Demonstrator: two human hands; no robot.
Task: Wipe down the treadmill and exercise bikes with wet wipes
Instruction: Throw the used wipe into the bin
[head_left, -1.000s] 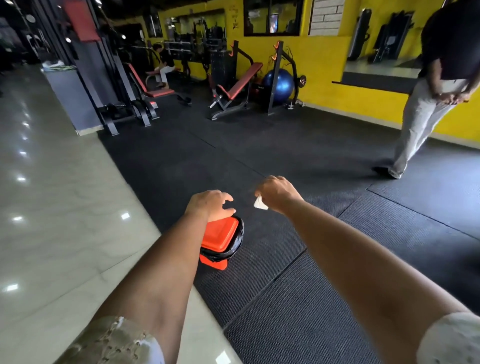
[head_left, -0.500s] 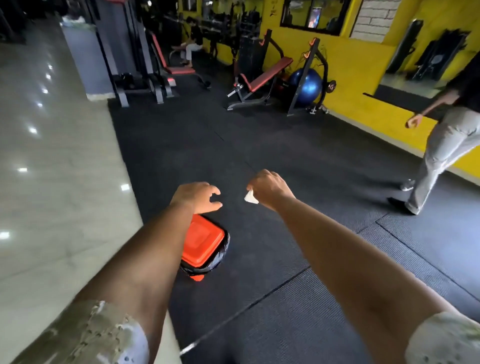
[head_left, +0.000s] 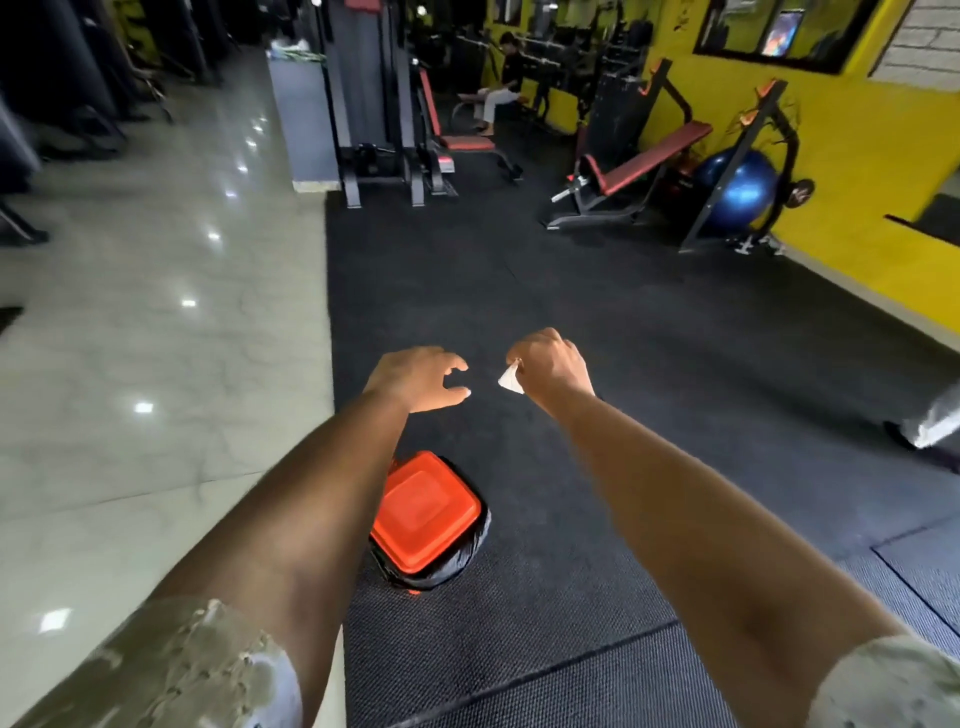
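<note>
most of the wipe (head_left: 510, 380) hides inside the right hand (head_left: 551, 364); the left forearm (head_left: 322, 499) overlaps the bin (head_left: 434, 512).

Cnt: 2 hands (head_left: 415, 379) (head_left: 550, 366), 1 wipe (head_left: 510, 380), 1 orange bin (head_left: 423, 512), 1 blue ball (head_left: 743, 192).

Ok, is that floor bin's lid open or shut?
Shut: the orange lid lies flat on top, with the black liner bunched around its edge.

Small white wipe (head_left: 509, 379) pinched in right hand (head_left: 551, 367).
</note>
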